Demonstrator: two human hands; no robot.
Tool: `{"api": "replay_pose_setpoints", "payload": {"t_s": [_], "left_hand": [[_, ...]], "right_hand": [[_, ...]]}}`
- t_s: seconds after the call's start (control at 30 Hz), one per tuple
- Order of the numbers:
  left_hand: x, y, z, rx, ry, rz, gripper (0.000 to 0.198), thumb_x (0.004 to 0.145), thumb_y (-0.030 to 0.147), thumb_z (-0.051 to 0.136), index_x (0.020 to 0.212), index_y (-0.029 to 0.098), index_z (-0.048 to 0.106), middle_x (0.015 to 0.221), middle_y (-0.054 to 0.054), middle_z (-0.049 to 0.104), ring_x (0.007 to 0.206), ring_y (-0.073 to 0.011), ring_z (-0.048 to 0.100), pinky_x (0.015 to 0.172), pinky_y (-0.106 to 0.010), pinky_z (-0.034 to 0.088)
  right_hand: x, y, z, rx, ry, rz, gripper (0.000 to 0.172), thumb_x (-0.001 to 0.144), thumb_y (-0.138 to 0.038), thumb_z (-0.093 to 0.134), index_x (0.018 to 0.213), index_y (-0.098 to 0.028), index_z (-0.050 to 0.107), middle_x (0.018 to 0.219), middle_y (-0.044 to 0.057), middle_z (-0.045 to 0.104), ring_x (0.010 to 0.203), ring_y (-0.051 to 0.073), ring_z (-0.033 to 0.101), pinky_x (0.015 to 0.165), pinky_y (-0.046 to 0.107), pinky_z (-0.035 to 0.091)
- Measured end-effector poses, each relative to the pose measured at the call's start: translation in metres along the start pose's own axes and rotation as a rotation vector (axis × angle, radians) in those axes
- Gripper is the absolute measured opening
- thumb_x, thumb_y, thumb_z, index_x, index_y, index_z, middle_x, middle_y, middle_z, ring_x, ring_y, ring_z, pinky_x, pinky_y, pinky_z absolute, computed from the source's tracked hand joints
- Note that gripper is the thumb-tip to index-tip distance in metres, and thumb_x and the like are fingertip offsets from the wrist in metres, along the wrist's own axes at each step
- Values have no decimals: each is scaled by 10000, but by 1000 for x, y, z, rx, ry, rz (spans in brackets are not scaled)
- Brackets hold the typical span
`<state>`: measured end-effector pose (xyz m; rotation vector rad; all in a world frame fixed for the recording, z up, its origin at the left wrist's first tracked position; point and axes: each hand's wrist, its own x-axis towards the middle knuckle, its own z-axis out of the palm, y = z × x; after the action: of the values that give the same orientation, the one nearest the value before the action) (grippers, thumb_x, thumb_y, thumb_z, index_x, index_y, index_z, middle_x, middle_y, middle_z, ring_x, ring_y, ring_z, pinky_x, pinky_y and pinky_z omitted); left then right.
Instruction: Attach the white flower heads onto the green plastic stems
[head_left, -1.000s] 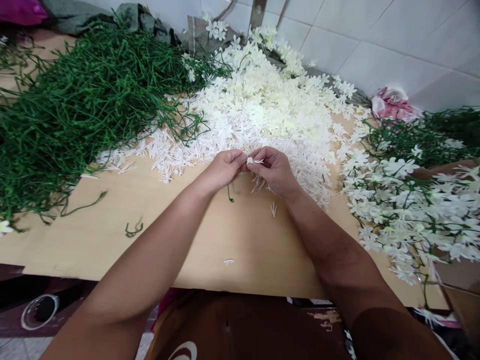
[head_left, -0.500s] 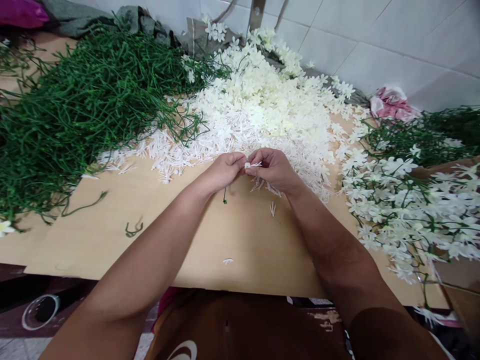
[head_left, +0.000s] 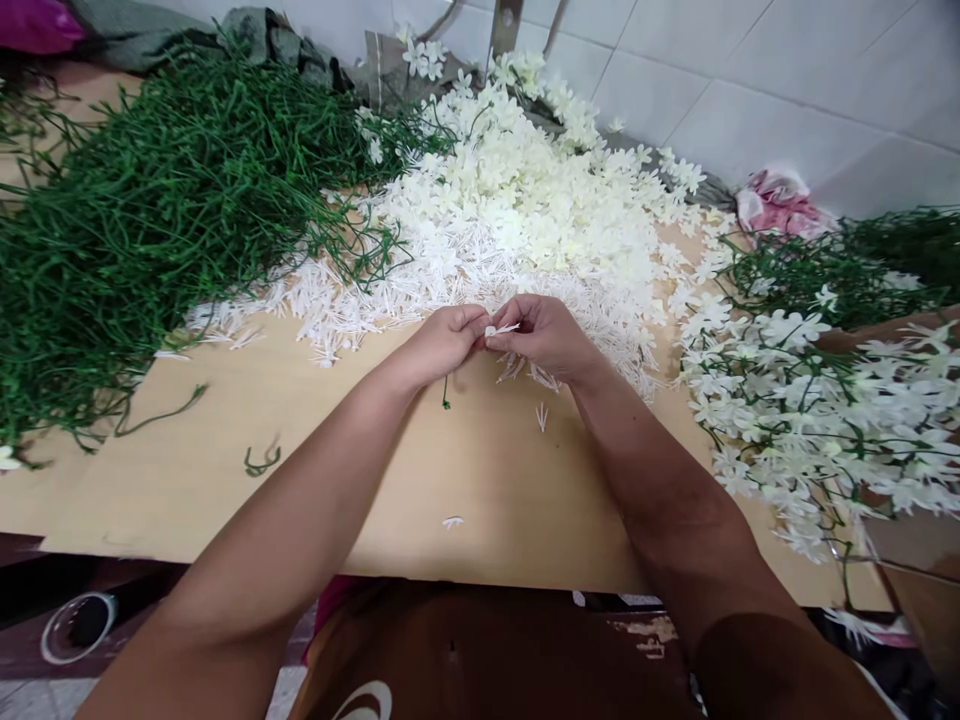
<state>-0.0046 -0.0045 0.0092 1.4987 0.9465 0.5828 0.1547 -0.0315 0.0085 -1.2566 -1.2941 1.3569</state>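
Back from the tabletop's point(head_left: 480, 500) front edge, the left hand point(head_left: 444, 340) pinches a green stem point(head_left: 446, 388) and the right hand point(head_left: 551, 342) a white sprig point(head_left: 504, 329); the sprig has shifted slightly closer to the left hand, so both pieces seem to meet, contact hidden.

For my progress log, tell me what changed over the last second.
The green stem below the left hand swung slightly left. Nothing was visibly taken or let go; the right hand keeps its grip on the white stamen-like sprig. The flower heap stayed put.
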Motion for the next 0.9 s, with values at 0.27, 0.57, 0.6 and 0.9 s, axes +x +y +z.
{"api": "replay_pose_setpoints", "payload": {"t_s": [0.27,0.57,0.6,0.9], "left_hand": [[1,-2,5,78,35,14,254,812,98,400,571,177,392,544,51,373,553,-86,332,593,-248,262],[0,-3,4,312,35,32,182,758,157,436,579,186,421,573,33,408,600,-118,372,610,-266,250],[0,-3,4,297,30,32,188,766,185,446,580,186,421,572,33,406,595,-116,365,604,-265,247],[1,-3,0,11,47,17,266,825,285,477,588,180,414,553,50,367,536,-82,302,556,-246,246]], "right_hand": [[1,1,5,-5,51,6,389,421,-298,894,574,-190,553,611,-28,613,581,102,544,552,262,448],[1,2,-2,-118,11,13,387,448,-287,890,596,-176,550,560,-38,560,542,86,488,511,246,384],[0,1,-3,-113,-6,18,383,461,-281,887,608,-177,549,557,-40,556,539,86,490,506,243,388],[-6,-6,-9,85,-133,33,377,533,-340,879,769,-156,650,692,-18,658,640,88,609,649,251,529]]}}
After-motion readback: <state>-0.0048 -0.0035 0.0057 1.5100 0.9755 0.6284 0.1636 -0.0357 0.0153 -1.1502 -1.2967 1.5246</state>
